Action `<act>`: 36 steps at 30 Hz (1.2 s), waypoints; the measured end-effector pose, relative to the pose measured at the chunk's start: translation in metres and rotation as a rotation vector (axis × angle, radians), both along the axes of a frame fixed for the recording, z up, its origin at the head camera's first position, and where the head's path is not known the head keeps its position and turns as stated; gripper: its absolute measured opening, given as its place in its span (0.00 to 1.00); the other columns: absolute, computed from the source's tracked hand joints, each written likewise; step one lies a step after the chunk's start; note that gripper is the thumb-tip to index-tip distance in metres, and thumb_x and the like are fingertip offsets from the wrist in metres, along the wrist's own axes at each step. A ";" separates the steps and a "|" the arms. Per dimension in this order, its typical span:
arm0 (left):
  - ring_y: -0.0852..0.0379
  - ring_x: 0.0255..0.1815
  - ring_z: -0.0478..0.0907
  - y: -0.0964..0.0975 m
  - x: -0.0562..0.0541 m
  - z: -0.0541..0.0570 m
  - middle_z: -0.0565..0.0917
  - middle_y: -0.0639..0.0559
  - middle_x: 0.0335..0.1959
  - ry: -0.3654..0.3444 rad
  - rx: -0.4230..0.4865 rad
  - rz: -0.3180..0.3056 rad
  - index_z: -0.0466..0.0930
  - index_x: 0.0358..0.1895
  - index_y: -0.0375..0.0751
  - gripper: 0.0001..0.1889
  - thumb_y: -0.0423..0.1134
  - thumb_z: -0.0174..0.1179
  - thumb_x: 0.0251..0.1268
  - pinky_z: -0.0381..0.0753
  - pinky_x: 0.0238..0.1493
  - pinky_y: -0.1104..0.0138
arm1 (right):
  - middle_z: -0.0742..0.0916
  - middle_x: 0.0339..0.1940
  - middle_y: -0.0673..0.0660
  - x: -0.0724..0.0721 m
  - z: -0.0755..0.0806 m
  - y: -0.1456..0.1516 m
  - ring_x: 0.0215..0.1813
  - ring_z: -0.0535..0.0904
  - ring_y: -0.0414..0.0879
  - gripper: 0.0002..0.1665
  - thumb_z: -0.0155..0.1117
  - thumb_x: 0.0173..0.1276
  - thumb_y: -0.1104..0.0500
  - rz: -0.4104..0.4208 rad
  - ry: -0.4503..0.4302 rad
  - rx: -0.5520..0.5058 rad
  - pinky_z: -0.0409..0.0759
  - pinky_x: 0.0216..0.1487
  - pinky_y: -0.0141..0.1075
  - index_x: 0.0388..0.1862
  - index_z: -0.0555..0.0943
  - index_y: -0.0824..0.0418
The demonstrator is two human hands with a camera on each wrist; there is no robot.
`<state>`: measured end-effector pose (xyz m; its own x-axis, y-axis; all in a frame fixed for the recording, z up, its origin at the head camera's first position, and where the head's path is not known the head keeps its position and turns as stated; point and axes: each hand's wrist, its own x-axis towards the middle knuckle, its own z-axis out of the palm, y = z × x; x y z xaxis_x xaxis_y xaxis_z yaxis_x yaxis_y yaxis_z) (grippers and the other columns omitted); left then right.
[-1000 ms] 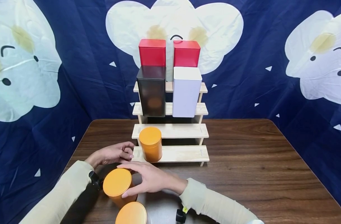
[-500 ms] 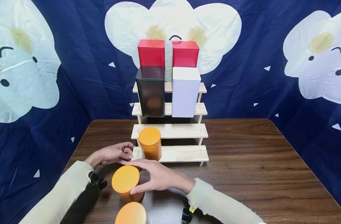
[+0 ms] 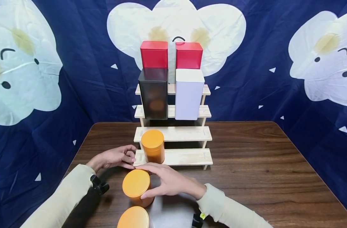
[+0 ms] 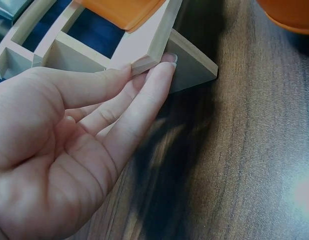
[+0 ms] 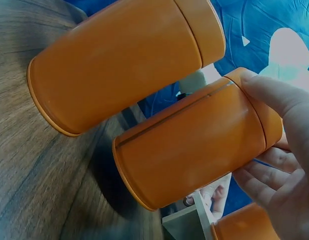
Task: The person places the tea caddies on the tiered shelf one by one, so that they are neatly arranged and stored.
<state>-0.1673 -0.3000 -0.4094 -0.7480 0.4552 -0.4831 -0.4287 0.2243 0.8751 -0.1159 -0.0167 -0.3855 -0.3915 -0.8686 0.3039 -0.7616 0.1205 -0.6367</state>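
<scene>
My right hand [image 3: 171,181] grips an orange cylindrical canister [image 3: 136,183] near its lid, thumb on one side and fingers on the other. In the right wrist view a dark shadow lies on the table beside the canister's base [image 5: 139,180]. With thumb and fingers, my left hand [image 3: 114,157] pinches the left end of the lowest board of a stepped wooden rack [image 3: 187,156]; the left wrist view shows the fingertips at the board's corner [image 4: 144,65]. A matching orange canister [image 3: 152,147] stands upright on that board. Another orange canister [image 3: 133,218] is nearest me, partly cut off by the frame.
Higher on the rack stand a black box [image 3: 154,95], a white box [image 3: 189,95] and two red boxes [image 3: 154,53] behind them. The brown wooden table [image 3: 247,164] extends to both sides. A dark blue cloth [image 3: 261,63] with white clouds surrounds it.
My right hand has carried the orange canister rightward and slightly away from me, toward the rack's front. The left hand has stayed on the lowest board.
</scene>
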 end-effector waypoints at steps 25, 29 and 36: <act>0.51 0.41 0.80 0.001 0.003 -0.001 0.72 0.44 0.40 -0.007 0.026 0.026 0.52 0.62 0.31 0.28 0.24 0.56 0.63 0.84 0.51 0.56 | 0.75 0.65 0.43 -0.002 0.011 0.035 0.65 0.70 0.35 0.45 0.73 0.55 0.43 -0.080 -0.082 -0.041 0.72 0.67 0.34 0.70 0.65 0.48; 0.51 0.41 0.80 0.001 0.003 -0.001 0.72 0.44 0.40 -0.005 0.030 0.025 0.53 0.62 0.31 0.27 0.24 0.56 0.63 0.84 0.51 0.56 | 0.76 0.64 0.45 -0.005 0.014 0.041 0.64 0.72 0.37 0.45 0.73 0.55 0.44 -0.099 -0.068 -0.066 0.73 0.66 0.35 0.70 0.66 0.52; 0.51 0.42 0.80 0.001 0.002 -0.001 0.73 0.44 0.40 -0.001 0.041 0.021 0.53 0.62 0.31 0.27 0.24 0.55 0.64 0.83 0.52 0.54 | 0.75 0.66 0.46 -0.010 0.021 0.051 0.66 0.71 0.40 0.46 0.75 0.53 0.48 -0.143 -0.100 -0.125 0.73 0.67 0.39 0.70 0.65 0.50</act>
<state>-0.1650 -0.2994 -0.4106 -0.7568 0.4589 -0.4655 -0.4340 0.1797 0.8828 -0.1259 0.0347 -0.3642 -0.5416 -0.7602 0.3590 -0.6744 0.1380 -0.7253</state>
